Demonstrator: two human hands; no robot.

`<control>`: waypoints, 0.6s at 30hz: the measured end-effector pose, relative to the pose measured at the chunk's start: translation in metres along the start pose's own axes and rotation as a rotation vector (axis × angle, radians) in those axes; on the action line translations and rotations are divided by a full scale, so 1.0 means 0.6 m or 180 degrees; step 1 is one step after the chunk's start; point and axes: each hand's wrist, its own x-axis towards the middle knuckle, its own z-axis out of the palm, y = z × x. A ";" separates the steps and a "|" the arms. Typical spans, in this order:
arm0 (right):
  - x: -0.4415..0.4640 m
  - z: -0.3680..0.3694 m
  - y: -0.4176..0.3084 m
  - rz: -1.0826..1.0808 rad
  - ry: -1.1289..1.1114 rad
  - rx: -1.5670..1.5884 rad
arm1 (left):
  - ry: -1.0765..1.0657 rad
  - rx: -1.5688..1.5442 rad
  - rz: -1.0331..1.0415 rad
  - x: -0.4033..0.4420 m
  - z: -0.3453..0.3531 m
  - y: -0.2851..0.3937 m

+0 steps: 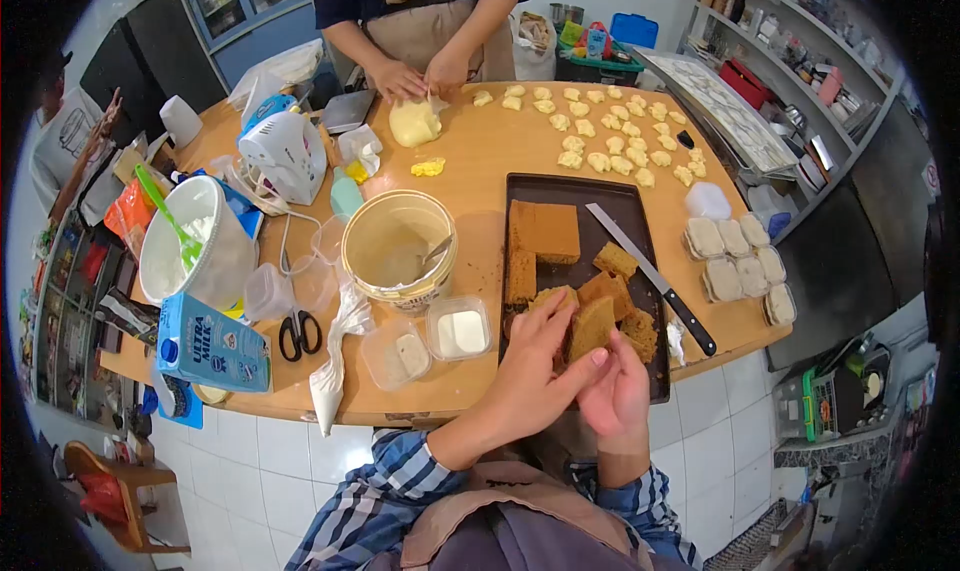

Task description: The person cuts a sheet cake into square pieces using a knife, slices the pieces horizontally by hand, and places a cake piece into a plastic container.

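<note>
Both my hands are over the near end of a dark baking tray (632,199). A piece of brown sponge cake (592,329) stands between them. My left hand (530,371) has its fingers against the piece's left side and its thumb at the lower edge. From below and to the right, my right hand (618,396) pinches the same piece. Larger cake blocks (545,231) and smaller cut chunks (615,261) lie around it on the tray. A long knife (640,249) with a black handle rests across the tray's right edge.
Left of the tray stand a cream tub (400,241), an open plastic container (459,328), a piping bag (335,361), scissors (299,336) and a milk carton (215,343). Lidded tubs (735,261) are at right. Across the table, a co-worker's hands (420,79) handle dough (415,124) near several dough pieces (610,136).
</note>
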 end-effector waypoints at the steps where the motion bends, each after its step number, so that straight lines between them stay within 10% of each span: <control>1: -0.001 0.000 -0.003 -0.0007 -0.0051 -0.0004 | -0.0046 -0.0100 -0.0074 0.001 -0.003 -0.004; 12: -0.033 -0.046 -0.100 -0.1181 -0.0154 -0.0566 | -0.0618 -0.4657 -0.1212 0.031 -0.042 -0.067; 18: -0.045 -0.033 -0.115 -0.1304 -0.0124 -0.0667 | -0.0411 -0.2961 -0.0808 0.060 -0.006 -0.071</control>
